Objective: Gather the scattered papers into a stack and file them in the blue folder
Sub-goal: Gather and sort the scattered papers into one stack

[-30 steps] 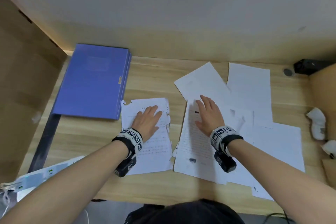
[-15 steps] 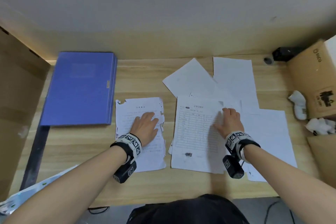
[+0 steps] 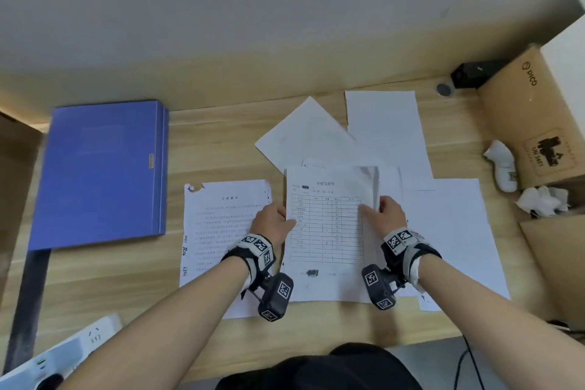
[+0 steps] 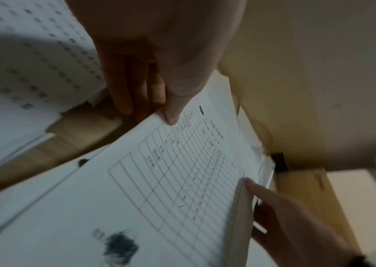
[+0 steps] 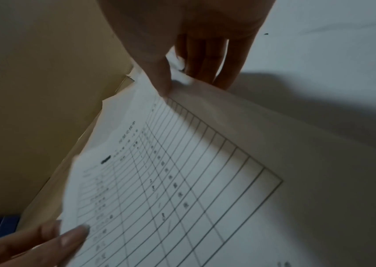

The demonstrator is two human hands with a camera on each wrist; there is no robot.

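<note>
A printed table sheet [image 3: 326,231] [image 4: 159,189] [image 5: 182,180] is lifted off the desk between both hands. My left hand [image 3: 274,221] [image 4: 159,108] pinches its left edge, thumb on top and fingers beneath. My right hand [image 3: 384,212] [image 5: 177,77] pinches its right edge, which curls upward. A torn-edged text page [image 3: 221,225] lies flat left of it. Several blank white sheets [image 3: 383,133] lie spread behind and to the right. The shut blue folder [image 3: 101,171] lies flat at the desk's far left.
A cardboard box [image 3: 535,117] stands at the right edge with crumpled white tissues [image 3: 503,165] beside it. A small black device [image 3: 474,73] sits at the back right. A white power strip [image 3: 63,355] lies at the near left. Another cardboard wall [image 3: 12,184] borders the left.
My left hand has left the text page and taken the table sheet's left edge. My right hand shifted to its right edge, and the sheet has come up off the desk.
</note>
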